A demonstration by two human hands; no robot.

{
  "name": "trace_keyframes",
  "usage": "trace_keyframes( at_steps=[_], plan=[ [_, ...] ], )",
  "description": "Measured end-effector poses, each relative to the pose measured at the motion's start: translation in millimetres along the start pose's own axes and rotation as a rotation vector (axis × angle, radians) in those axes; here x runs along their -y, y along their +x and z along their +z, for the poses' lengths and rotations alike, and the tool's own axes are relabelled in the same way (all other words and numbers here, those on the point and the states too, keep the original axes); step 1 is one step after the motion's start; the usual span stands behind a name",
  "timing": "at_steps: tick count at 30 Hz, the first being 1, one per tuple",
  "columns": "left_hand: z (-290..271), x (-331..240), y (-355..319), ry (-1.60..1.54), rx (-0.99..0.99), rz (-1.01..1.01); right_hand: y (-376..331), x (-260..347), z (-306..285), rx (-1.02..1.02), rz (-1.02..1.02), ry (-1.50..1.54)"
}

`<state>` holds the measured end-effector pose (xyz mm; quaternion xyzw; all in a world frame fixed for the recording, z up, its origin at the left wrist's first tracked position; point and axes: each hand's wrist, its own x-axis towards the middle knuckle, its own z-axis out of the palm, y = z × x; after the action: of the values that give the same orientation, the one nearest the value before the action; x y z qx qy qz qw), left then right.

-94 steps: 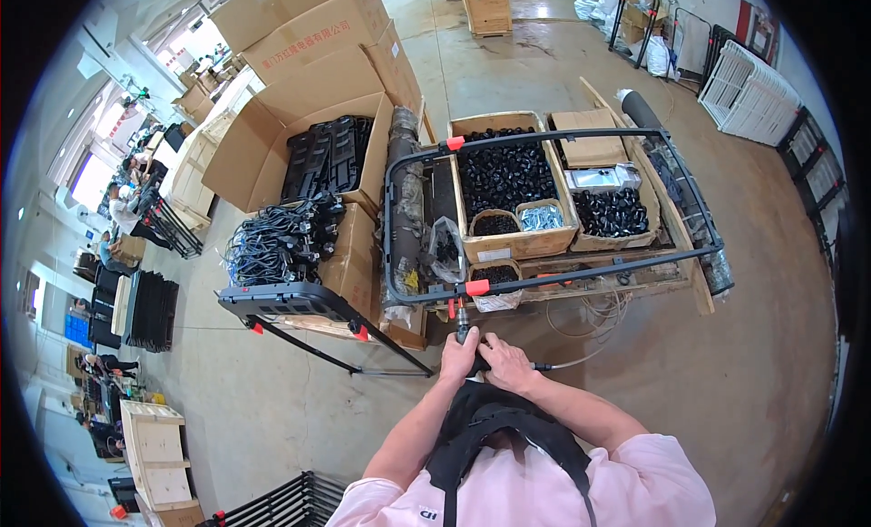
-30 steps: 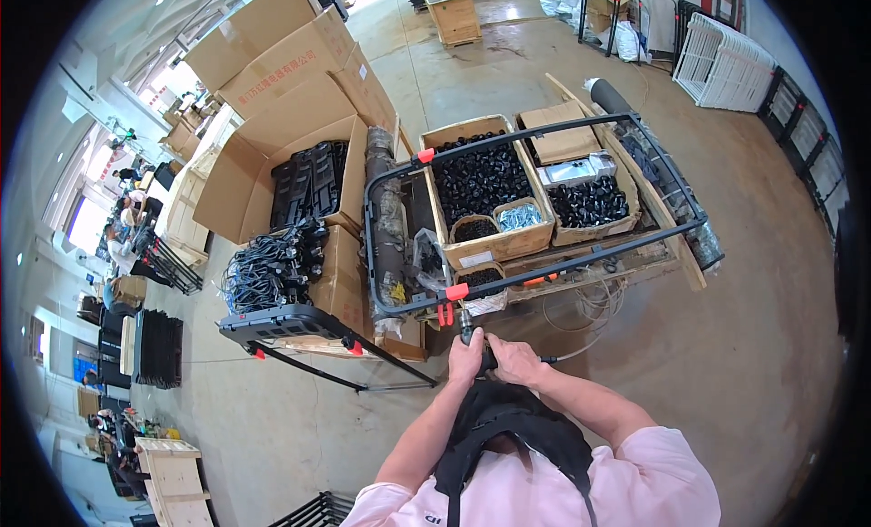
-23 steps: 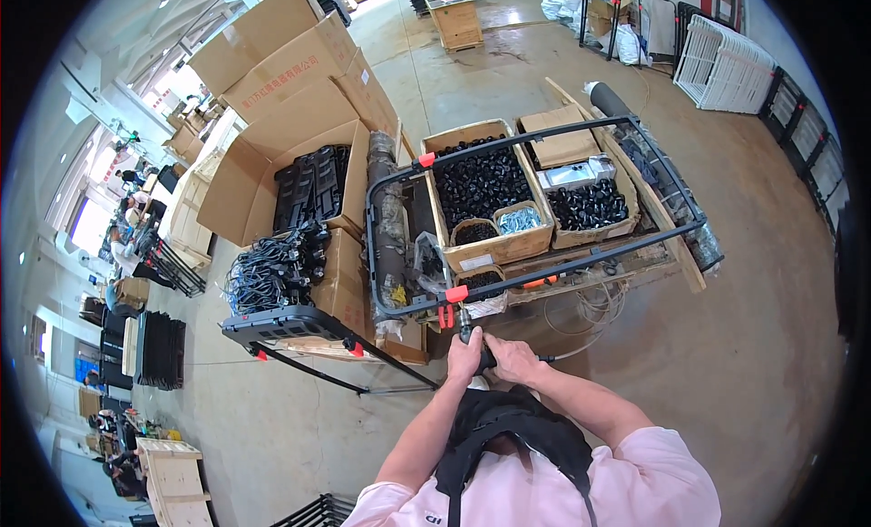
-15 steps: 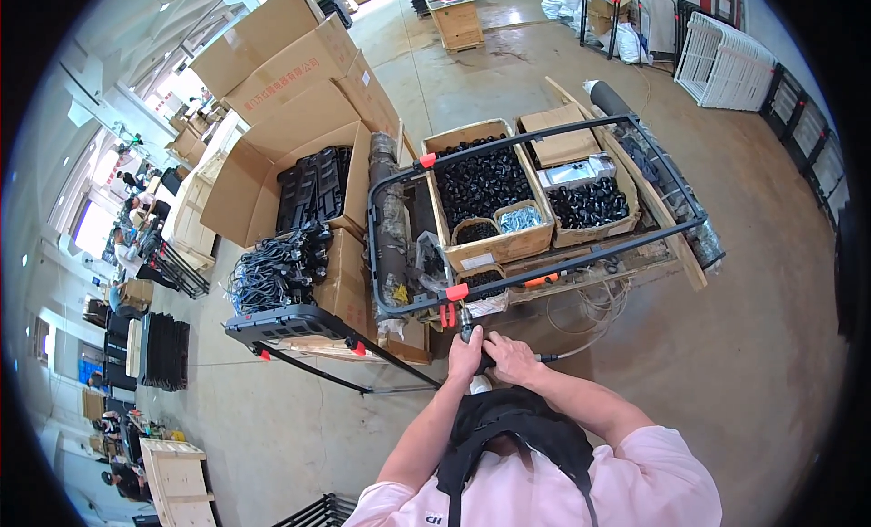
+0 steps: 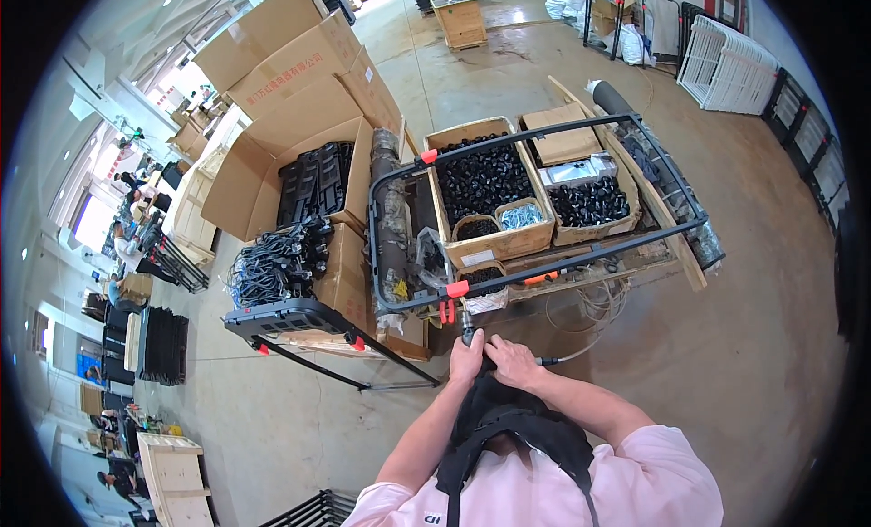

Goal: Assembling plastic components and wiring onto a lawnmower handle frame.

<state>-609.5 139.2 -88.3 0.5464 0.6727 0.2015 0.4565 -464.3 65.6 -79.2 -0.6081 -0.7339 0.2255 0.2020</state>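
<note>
left grip (image 5: 466, 356): wrapped round the forward body of a power tool (image 5: 467, 332), thumb along the top; forearm rising from the lower edge and angled rightward.

right grip (image 5: 514, 361): just beside the left, set slightly to the rear, fingers bent over the same tool; closed on it, so far as the covered handle shows. forearm slants in from the right, elbow turned outward.

power tool: held before the chest, metal nose pointing away from the body, tip just below a red clip (image 5: 457, 289); pale hose (image 5: 581, 353) trailing right.

black tubular frame (image 5: 562, 268): rounded corners, spread across the loaded wooden surface (image 5: 655, 255); red clip on its near tube, second red clip (image 5: 429, 156) on its far tube.

open carton (image 5: 508, 247): beneath the frame, filled with black parts (image 5: 485, 178); silver screws (image 5: 521, 218) in its near corner.

cable bundle (image 5: 277, 271): atop a carton at left.
</note>
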Motion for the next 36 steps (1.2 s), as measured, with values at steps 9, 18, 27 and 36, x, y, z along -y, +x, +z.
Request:
trace_keyframes(
  at_steps=[9,18,27,36],
  plan=[
    [14.9,53.6,-28.9,-0.105,0.096,-0.017,-39.2,-0.4,4.8,0.082,-0.066,-0.031],
    [59.4,27.2,-34.0,0.357,0.615,-0.067,-126.2,-67.3,-9.3,0.228,0.306,0.135],
    [123.5,-174.5,30.1,0.199,0.597,0.838,-167.2,-111.8,-69.8,-0.160,0.830,0.240],
    [274.5,-285.9,229.3,0.623,0.492,1.015,-138.3,-151.8,-111.6,-0.394,1.080,0.255]
  ],
)
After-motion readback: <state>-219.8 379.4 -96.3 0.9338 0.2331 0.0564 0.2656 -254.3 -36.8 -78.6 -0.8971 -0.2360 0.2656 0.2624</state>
